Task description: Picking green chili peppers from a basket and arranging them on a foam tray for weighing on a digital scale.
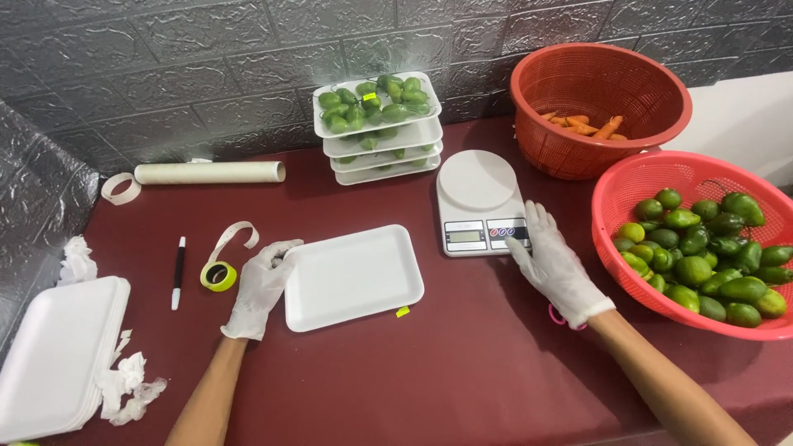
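Observation:
My left hand (258, 287), in a white glove, holds the left edge of an empty white foam tray (355, 277) lying flat on the dark red table. My right hand (555, 268), also gloved, reaches to the front panel of a white kitchen scale (479, 198), its fingertips on the buttons beside the display. The scale's round platform is bare. To the right of that hand stands a red basket (615, 186) full of green fruits (702, 248).
A stack of foam trays with green fruits (378, 124) stands at the back by the wall. A second red basket (595, 91) holds carrots. At the left lie a cardboard tube (211, 172), yellow tape roll (219, 275), marker (178, 272) and a stack of empty trays (54, 359).

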